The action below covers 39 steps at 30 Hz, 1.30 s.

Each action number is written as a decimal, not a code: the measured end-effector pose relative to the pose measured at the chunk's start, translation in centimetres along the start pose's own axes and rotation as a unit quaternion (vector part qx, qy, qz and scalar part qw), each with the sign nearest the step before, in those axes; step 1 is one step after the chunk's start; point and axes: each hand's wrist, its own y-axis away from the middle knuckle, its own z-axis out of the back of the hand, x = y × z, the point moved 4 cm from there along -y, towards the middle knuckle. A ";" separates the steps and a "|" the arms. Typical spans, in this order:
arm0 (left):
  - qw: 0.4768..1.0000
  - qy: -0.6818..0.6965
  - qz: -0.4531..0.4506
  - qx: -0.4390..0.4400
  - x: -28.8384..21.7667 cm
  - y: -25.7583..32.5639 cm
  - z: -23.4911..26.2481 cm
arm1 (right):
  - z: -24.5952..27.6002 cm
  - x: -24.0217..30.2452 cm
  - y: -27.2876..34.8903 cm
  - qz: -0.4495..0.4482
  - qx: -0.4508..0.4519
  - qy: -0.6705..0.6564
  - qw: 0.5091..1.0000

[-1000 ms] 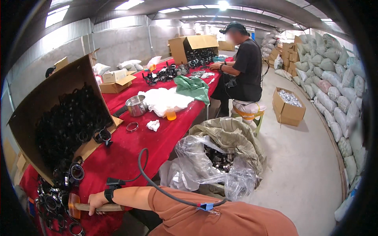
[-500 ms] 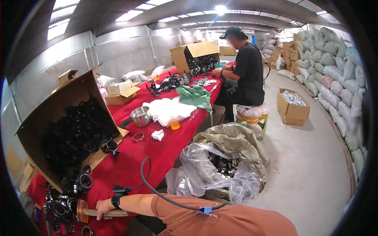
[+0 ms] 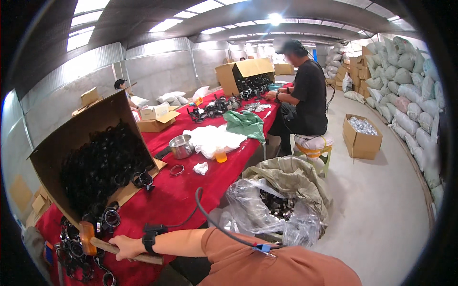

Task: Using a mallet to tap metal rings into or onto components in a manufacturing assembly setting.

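Observation:
My right hand (image 3: 127, 248), with a black band at the wrist, is wrapped round the wooden handle of a mallet (image 3: 88, 238) with an amber-orange head. The mallet head is over a heap of black ring-shaped parts (image 3: 76, 249) at the near left of the red-covered table (image 3: 157, 209). Beside it stands a ring part with a metallic rim (image 3: 111, 218). A tilted cardboard box (image 3: 44, 153) full of black parts opens toward the table, just beyond my hand. My left hand is not in view.
A metal pot (image 3: 181, 147), white cloth (image 3: 210, 141), orange cup (image 3: 220, 157) and green cloth (image 3: 245, 125) lie farther along the table. An open sack (image 3: 305, 186) of metal parts stands beside it. A co-worker (image 3: 305, 95) sits beyond. Stacked sacks (image 3: 405, 109) line the right wall.
The mallet head has risen from lower among the black parts, and its handle now slopes more. The view has shifted slightly, bringing a person behind the box more into sight.

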 end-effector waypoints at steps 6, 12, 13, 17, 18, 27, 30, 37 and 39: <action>0.997 -0.062 -0.038 -0.034 0.3 0.6 -0.2 | -0.2 -1.6 0.6 -0.033 0.029 0.105 0.994; 0.997 -0.016 -0.068 -0.037 0.9 0.8 -0.5 | -0.8 -3.6 3.9 -0.147 0.075 -0.031 0.986; 0.995 -0.009 -0.079 -0.053 1.2 1.1 0.9 | -0.9 -3.4 3.8 -0.145 0.091 0.001 0.985; 0.991 -0.015 -0.099 -0.084 2.2 -0.5 -0.1 | 2.5 -6.5 4.3 -0.197 0.096 -0.076 0.973; 0.990 -0.013 -0.107 -0.090 2.1 -0.5 -0.3 | 3.5 -5.9 4.6 -0.210 0.094 -0.066 0.971; 0.968 -0.022 -0.154 -0.195 0.6 1.4 -2.0 | 5.6 -7.8 3.9 -0.332 0.135 -0.157 0.920; 0.978 -0.001 -0.141 -0.155 1.5 0.2 -1.2 | 6.0 -8.6 3.5 -0.367 0.148 -0.194 0.898; 0.969 -0.062 -0.147 -0.190 1.2 0.1 -1.7 | 5.6 -9.4 2.4 -0.370 0.189 -0.235 0.879; 0.966 -0.070 -0.150 -0.199 1.1 0.2 -1.7 | 5.3 -9.5 2.0 -0.374 0.211 -0.265 0.863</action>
